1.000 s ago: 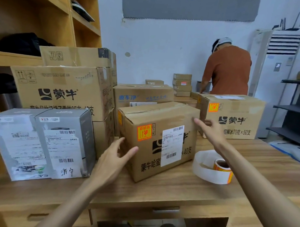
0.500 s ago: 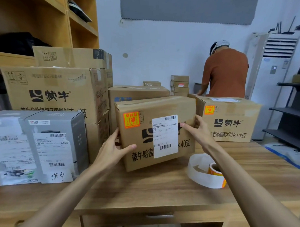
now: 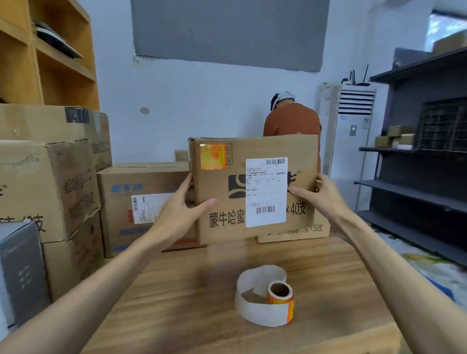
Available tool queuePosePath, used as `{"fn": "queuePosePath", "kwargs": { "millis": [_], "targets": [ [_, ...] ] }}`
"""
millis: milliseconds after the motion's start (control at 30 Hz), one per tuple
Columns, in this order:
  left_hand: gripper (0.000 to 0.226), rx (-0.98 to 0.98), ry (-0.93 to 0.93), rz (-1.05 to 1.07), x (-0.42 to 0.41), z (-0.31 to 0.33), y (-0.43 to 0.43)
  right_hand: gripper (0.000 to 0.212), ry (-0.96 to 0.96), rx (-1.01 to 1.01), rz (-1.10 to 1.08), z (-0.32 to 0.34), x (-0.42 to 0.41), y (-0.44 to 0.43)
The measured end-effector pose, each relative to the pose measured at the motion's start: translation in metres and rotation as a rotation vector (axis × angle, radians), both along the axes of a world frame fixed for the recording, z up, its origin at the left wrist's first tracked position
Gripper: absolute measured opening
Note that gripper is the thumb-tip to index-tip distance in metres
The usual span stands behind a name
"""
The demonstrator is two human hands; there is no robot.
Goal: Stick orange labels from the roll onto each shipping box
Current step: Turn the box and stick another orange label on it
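A brown shipping box (image 3: 220,229) with a white address sheet and an orange label (image 3: 212,156) at its top left hangs lifted above the wooden table (image 3: 185,307). My left hand (image 3: 182,209) grips its left edge, thumb across the front. My right hand (image 3: 323,196) grips its right edge. The roll of orange labels (image 3: 280,296) stands on the table in front of me, with a loop of white backing paper (image 3: 252,283) curled round it.
Stacked cardboard boxes (image 3: 41,186) and a grey box (image 3: 17,272) fill the table's left side. Another box (image 3: 139,200) stands behind the lifted one, and one more (image 3: 299,232) peeks out below it. A person in an orange shirt (image 3: 292,120) stands at the back. Dark shelves (image 3: 426,170) line the right wall.
Both hands closed on the box's sides and raised it off the table, up and away from me. The view has swung right, so the roll now sits at centre.
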State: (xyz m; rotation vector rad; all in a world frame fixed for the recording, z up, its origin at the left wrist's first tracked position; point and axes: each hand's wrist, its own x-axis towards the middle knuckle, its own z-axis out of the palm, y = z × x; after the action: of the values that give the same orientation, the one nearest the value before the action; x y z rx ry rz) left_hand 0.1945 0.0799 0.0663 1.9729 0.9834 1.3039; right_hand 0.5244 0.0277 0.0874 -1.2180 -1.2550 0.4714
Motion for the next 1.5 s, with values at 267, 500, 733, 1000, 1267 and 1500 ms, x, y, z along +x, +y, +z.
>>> {"fn": "queuePosePath", "kwargs": {
  "millis": [267,500,733,1000,1267,1500],
  "targets": [
    [0.072,0.079,-0.033,-0.122,0.091,0.059,0.063,0.073,-0.081,0.033,-0.106,0.055,0.086,0.034],
    [0.076,0.035,-0.073,-0.156,0.161,0.079,0.133,0.076,-0.092,0.028,-0.142,0.077,0.147,0.095],
    [0.074,-0.004,-0.089,-0.171,0.220,0.082,0.194,0.072,0.000,0.021,-0.136,0.071,0.211,0.161],
    [0.084,-0.004,-0.057,-0.145,0.258,0.067,0.240,0.069,0.060,0.023,-0.096,0.044,0.255,0.212],
    [0.085,0.043,0.004,-0.071,0.264,0.059,0.247,0.072,-0.078,-0.033,-0.131,0.032,0.262,0.222],
    [0.072,0.117,0.224,0.061,0.221,0.070,0.218,0.048,-0.575,0.136,-0.672,0.030,0.220,0.184]
  ]
}}
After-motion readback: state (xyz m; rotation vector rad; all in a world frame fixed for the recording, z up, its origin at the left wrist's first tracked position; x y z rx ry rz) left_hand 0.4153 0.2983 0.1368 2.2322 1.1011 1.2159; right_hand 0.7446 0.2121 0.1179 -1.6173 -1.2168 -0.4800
